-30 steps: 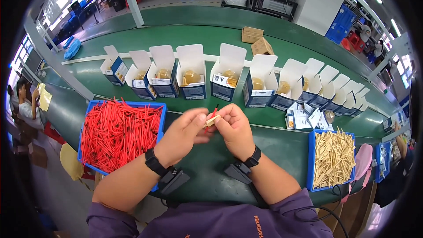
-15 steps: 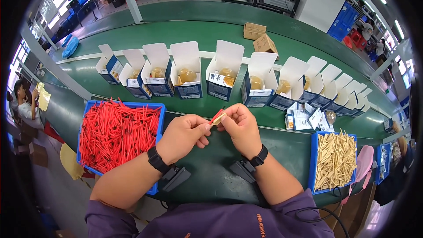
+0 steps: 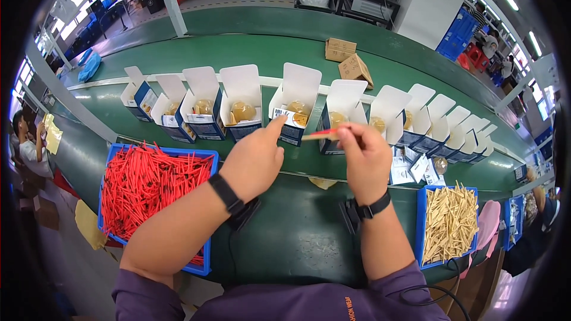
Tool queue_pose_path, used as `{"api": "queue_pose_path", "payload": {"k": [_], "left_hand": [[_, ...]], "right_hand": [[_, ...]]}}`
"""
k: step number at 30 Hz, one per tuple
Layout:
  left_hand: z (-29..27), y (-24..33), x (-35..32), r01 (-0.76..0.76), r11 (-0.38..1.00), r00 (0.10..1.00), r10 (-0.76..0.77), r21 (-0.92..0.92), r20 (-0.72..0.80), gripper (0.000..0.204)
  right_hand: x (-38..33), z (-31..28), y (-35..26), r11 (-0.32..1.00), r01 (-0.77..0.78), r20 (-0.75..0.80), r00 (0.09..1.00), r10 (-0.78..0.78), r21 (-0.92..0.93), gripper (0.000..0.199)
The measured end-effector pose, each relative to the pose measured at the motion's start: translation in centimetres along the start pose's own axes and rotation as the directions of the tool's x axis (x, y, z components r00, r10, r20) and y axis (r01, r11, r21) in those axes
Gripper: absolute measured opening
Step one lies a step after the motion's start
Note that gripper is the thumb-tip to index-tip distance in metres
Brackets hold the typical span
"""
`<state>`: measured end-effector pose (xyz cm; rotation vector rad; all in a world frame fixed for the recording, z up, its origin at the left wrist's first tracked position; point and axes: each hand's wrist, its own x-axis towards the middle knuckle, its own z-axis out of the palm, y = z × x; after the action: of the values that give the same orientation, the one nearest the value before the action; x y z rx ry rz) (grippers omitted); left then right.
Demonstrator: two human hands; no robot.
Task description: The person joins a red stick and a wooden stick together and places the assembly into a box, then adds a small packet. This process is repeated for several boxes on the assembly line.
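My right hand point(image 3: 367, 163) pinches a pale wooden stick point(image 3: 315, 137) together with a thin red stick point(image 3: 323, 131), held level before the row of boxes. My left hand point(image 3: 257, 157) reaches forward with its index finger stretched out to a blue-and-white box point(image 3: 302, 82). The fingertip is at the printed paper on the box's front; whether it presses on it I cannot tell. That box has its lid raised and a round amber piece point(image 3: 297, 107) inside. Left of my forearm is a blue bin of red sticks point(image 3: 151, 187); a bin of wooden sticks point(image 3: 450, 226) stands at the right.
More open boxes point(image 3: 240, 92) with round amber pieces stretch left and right along the green bench. Leaflets point(image 3: 410, 168) and a clear ball point(image 3: 440, 165) lie right of my right hand. Brown cartons point(image 3: 355, 71) stand farther back. Another person point(image 3: 30, 142) sits far left.
Both hands have moved apart and forward toward the boxes. The sticks, earlier between both hands, are now in the right hand alone. The left index finger has reached a box.
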<state>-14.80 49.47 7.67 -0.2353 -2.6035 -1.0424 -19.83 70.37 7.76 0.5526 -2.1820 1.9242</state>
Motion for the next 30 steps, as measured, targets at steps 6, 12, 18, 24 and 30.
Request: {"api": "queue_pose_path", "payload": {"k": [6,12,18,24,30], "left_hand": [[1.0,-1.3,3.8,0.198,0.892,0.958,-0.264,0.406,0.114,0.043],[0.5,-3.4,1.7,0.026,0.926,0.998,-0.048,0.377,0.049,0.039],[-1.1,-2.7,-0.1,-0.023,0.942,0.986,-0.034,0.335,0.162,0.045],[-1.4,-3.0,-0.4,-0.074,0.959,0.983,0.024,0.272,0.182,0.049],[-1.0,-3.7,-0.1,-0.111,0.944,0.979,0.051,0.310,0.195,0.048]], "right_hand": [[7.2,1.5,-0.2,0.640,0.571,0.144,0.793,-0.592,-0.513,0.010],[8.8,4.0,1.2,0.529,0.701,0.376,0.708,-0.598,-0.478,0.010],[7.9,5.6,2.6,0.469,0.748,0.497,0.663,-0.560,-0.470,0.006],[6.8,6.5,3.7,0.601,0.656,0.375,0.755,-0.538,-0.456,0.007],[6.1,7.5,2.7,0.427,0.641,0.544,0.767,-0.340,-0.637,0.008]]}}
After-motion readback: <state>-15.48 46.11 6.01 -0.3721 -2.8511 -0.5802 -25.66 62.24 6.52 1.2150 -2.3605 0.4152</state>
